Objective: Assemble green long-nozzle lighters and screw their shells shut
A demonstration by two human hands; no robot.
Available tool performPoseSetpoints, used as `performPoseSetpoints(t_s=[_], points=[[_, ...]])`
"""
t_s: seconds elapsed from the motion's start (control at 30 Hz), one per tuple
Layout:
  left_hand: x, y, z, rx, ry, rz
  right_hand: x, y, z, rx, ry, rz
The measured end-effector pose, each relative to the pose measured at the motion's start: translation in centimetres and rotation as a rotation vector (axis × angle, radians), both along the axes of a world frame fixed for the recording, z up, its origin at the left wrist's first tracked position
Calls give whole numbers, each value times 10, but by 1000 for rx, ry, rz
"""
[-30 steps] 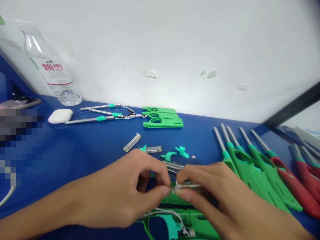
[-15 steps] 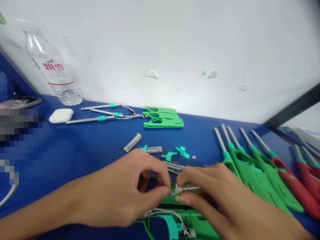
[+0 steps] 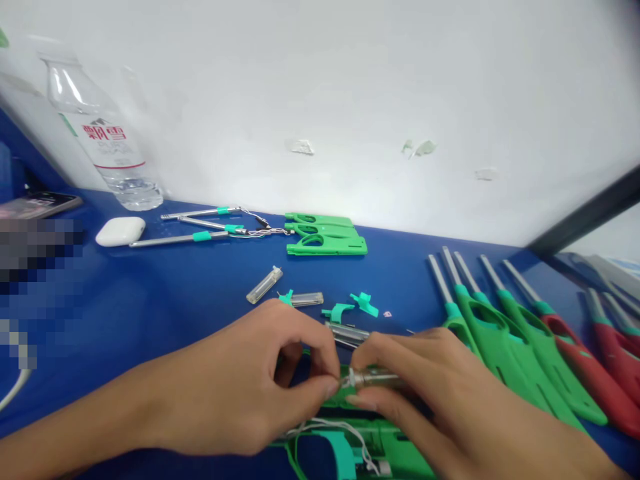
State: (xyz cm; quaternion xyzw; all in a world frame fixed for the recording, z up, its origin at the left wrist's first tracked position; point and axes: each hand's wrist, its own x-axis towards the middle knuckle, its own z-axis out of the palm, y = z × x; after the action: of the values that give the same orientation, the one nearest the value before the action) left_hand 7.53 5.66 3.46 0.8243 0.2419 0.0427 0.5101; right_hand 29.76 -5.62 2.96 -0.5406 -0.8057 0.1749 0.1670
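Observation:
My right hand grips a clear lighter fuel tank between thumb and forefinger, its white valve end towards the left. Thumb and forefinger of my left hand are pinched together at that valve end; whatever small piece sits between them is too small to make out. Below both hands lies an open green lighter shell with white wires and a turquoise trigger. Part of another green shell shows behind the tank. Just beyond my fingers are more clear tanks and loose turquoise triggers.
Assembled green lighters and red ones lie at the right. Green shell halves and metal rods with wires lie at the back. A water bottle, a white earbud case and a phone are at left.
Both hands stay almost in place. The fuel tank has shifted very slightly left with my right hand, its valve end still at my left fingertips.

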Motion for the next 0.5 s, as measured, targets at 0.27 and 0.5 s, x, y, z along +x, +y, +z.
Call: performPoseSetpoints(t_s=[0.27, 0.5], points=[[-1, 0, -1, 8, -26, -19, 1, -1, -2, -20, -23, 13], [-1, 2, -2, 44, -37, -32, 3, -2, -2, -41, -30, 18]])
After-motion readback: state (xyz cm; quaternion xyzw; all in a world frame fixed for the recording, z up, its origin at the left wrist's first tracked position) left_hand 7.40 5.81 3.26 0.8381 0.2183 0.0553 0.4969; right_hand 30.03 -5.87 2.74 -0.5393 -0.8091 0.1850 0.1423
